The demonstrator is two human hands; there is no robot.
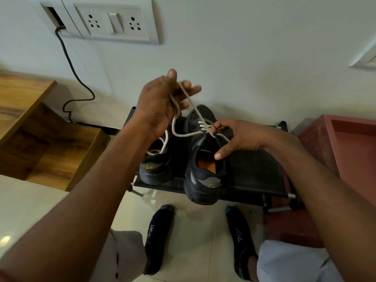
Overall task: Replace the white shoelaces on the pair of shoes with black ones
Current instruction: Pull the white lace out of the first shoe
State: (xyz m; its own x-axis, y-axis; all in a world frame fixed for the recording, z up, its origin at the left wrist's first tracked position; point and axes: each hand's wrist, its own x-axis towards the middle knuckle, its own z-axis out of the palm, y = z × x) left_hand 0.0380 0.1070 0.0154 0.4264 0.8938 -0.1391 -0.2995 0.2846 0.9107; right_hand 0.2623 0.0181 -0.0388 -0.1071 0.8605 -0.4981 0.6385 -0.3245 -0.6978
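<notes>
Two black shoes stand on a low black rack [254, 171]. The right shoe [205, 176] has its heel over the rack's front edge and its white lace [184, 135] partly pulled out. My left hand [158, 104] is raised above the shoes and holds a loop of that lace, which runs taut down to the eyelets. My right hand [238, 137] grips the right shoe at its collar, fingers at the upper eyelets, thumb on the collar's rim. The left shoe [157, 167] sits beside it with its white lace [162, 143] loose. No black laces are in view.
A wooden stepped cabinet [40, 139] stands to the left and a red plastic stool [345, 151] to the right of the rack. A black cable [81, 86] hangs from the wall socket panel [114, 21]. My socked feet [158, 237] rest on the tiled floor below the rack.
</notes>
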